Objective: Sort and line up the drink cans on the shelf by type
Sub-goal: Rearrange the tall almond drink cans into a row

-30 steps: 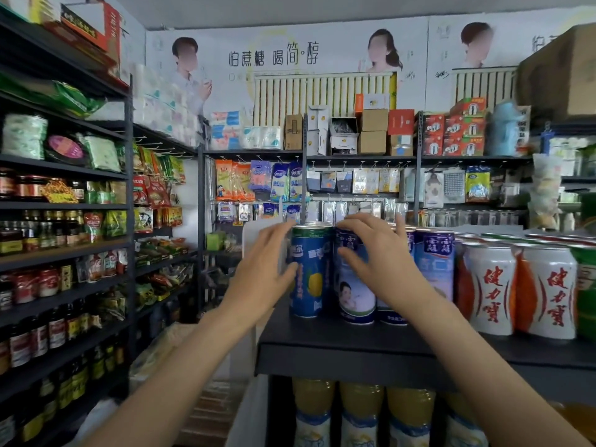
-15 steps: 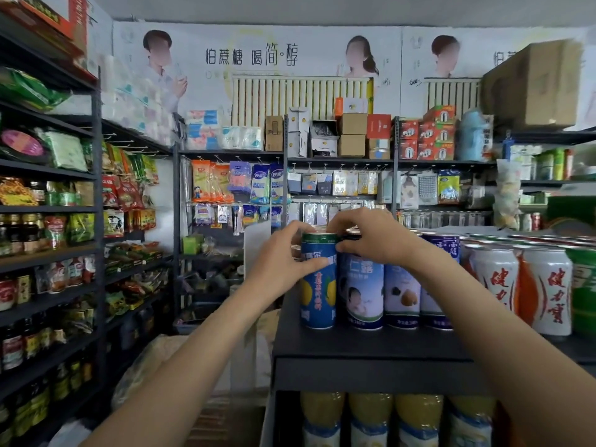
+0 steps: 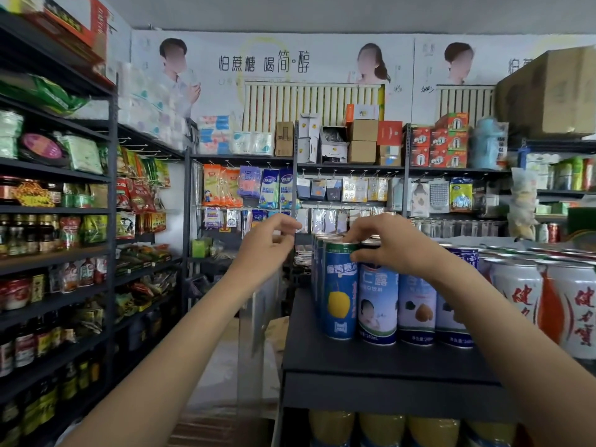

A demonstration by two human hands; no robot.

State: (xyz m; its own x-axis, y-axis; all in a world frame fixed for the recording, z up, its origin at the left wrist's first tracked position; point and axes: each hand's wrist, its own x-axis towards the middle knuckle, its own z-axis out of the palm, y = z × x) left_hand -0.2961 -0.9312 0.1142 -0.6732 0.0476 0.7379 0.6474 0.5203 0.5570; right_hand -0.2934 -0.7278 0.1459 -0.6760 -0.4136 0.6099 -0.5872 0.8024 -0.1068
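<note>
A dark blue can with a yellow fruit [image 3: 338, 295] stands at the left end of the black shelf top [image 3: 371, 359], with more blue cans lined up behind it. Right beside it is a pale blue-and-white can [image 3: 377, 304]. My right hand [image 3: 390, 246] grips that can's top from above, thumb in front and fingers curled over the rim. My left hand [image 3: 267, 250] hovers left of the blue can, apart from it, with loosely curled fingers that hold nothing. Further right are two similar pale cans [image 3: 417, 308], then white cans with red writing [image 3: 516, 295].
Yellow drink bottles [image 3: 380, 427] fill the shelf below. Dark racks of jars, bottles and snack bags [image 3: 54, 253] line the left wall. An aisle of floor [image 3: 225, 366] runs between them and my shelf. Hanging packets and boxes fill the back wall [image 3: 322, 188].
My left hand has let go of the blue fruit can and drawn back up and to the left. My right hand stays on top of the pale can beside it.
</note>
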